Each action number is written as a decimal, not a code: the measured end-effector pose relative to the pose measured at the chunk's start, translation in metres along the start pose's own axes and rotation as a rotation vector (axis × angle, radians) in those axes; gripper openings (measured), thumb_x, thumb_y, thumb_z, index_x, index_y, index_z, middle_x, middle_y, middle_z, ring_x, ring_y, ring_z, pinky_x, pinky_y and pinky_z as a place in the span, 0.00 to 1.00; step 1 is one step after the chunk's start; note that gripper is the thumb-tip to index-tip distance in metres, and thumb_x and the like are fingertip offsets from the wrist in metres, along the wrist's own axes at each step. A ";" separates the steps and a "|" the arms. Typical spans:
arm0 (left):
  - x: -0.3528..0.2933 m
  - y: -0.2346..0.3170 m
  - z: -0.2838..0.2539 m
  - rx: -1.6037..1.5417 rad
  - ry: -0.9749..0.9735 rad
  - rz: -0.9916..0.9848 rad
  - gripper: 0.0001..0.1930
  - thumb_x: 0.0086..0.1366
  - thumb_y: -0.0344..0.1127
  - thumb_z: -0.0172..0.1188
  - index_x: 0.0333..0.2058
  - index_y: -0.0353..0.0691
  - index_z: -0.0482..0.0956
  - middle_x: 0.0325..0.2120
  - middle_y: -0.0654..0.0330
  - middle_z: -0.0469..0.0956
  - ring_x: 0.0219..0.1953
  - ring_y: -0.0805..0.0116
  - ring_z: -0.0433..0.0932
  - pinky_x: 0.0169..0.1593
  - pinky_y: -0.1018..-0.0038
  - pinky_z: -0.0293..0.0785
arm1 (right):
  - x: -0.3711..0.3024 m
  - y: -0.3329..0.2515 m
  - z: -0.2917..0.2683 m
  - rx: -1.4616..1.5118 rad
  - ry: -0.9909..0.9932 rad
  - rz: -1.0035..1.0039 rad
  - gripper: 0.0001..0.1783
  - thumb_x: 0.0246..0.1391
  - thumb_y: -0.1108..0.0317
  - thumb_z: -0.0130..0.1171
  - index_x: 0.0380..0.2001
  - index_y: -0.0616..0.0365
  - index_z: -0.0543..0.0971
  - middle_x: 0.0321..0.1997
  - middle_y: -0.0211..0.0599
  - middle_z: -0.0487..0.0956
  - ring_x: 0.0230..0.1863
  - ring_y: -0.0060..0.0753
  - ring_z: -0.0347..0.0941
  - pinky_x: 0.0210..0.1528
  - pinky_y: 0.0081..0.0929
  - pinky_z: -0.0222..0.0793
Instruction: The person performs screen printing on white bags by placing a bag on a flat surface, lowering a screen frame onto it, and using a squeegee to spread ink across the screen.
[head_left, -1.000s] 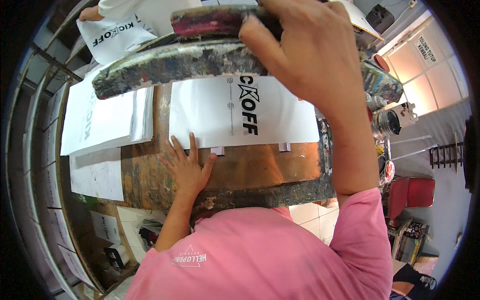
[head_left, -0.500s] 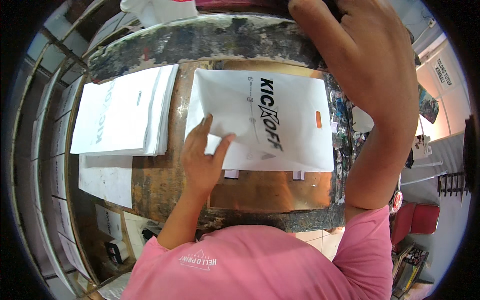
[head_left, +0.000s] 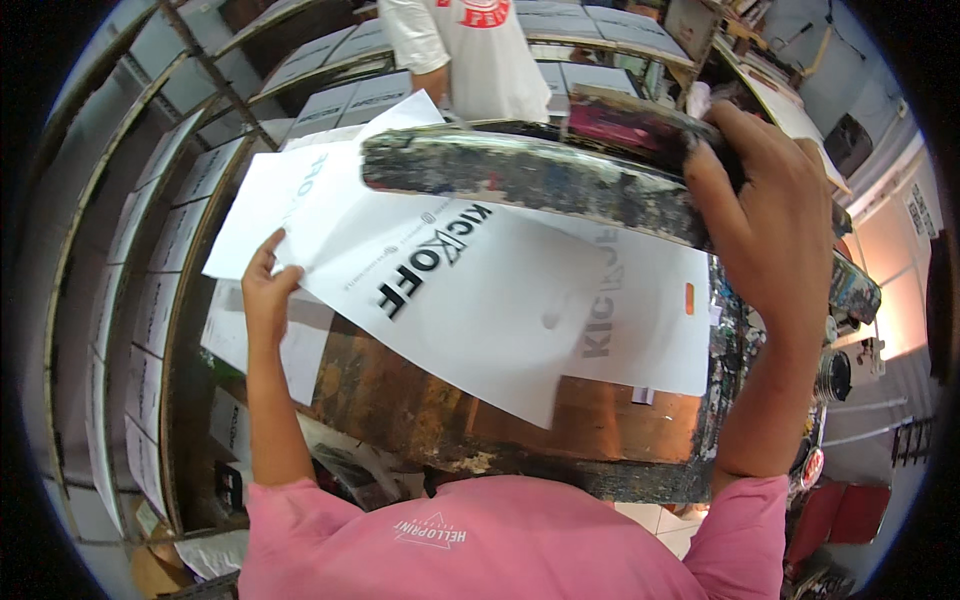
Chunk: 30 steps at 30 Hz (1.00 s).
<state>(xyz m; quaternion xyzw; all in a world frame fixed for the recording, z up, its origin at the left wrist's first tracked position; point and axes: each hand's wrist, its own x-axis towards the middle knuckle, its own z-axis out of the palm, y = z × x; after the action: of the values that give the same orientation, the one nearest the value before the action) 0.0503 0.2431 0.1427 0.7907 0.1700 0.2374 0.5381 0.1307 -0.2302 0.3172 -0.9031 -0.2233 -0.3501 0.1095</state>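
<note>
My left hand (head_left: 270, 300) pinches the left edge of a white plastic bag (head_left: 480, 330) with black lettering, its thumb and forefinger at the edge. That bag slants across the work board, its lower right corner lifted. Beneath it, to the right, lies another white bag (head_left: 660, 325) with faint grey print and a handle slot. My right hand (head_left: 770, 210) is closed around the right end of a paint-stained screen printing frame (head_left: 530, 175), raised over the bags. At the left, a stack of white bags (head_left: 260, 210) is partly covered by the pinched bag.
The wooden board (head_left: 400, 375) has a dark, ink-crusted front edge. Metal racks (head_left: 150, 300) with white printed sheets or bags stand at the left. More shelves and a person in a white shirt (head_left: 480, 60) are beyond the frame. A red chair (head_left: 835, 525) stands at lower right.
My left hand has moved left, dragging the printed bag toward the stack and uncovering the bag beneath. The view has shifted, showing more of the frame and the person beyond.
</note>
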 end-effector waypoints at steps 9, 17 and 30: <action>0.145 -0.091 -0.128 0.223 0.039 -0.119 0.44 0.50 0.22 0.59 0.70 0.35 0.60 0.58 0.42 0.73 0.44 0.59 0.79 0.48 0.66 0.75 | -0.013 -0.015 0.000 -0.010 0.070 -0.017 0.19 0.55 0.56 0.55 0.35 0.64 0.79 0.32 0.49 0.79 0.36 0.53 0.72 0.45 0.44 0.63; -0.003 0.052 0.053 0.186 -0.398 0.128 0.33 0.64 0.48 0.70 0.60 0.30 0.73 0.53 0.50 0.81 0.54 0.63 0.80 0.50 0.67 0.77 | -0.046 -0.016 0.010 -0.046 0.021 0.011 0.25 0.55 0.55 0.57 0.53 0.58 0.76 0.33 0.51 0.79 0.37 0.55 0.74 0.47 0.47 0.64; -0.226 -0.051 0.136 -0.903 -0.441 -0.967 0.63 0.61 0.83 0.39 0.62 0.14 0.51 0.55 0.32 0.70 0.61 0.42 0.72 0.64 0.50 0.72 | -0.262 -0.041 0.103 0.303 -0.682 0.061 0.28 0.49 0.57 0.70 0.52 0.55 0.78 0.45 0.41 0.77 0.47 0.46 0.72 0.50 0.44 0.71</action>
<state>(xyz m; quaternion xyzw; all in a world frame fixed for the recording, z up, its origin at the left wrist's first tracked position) -0.0624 0.0386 0.0097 0.3549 0.2745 -0.1473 0.8815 -0.0007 -0.2435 0.0655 -0.9476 -0.2693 0.0112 0.1714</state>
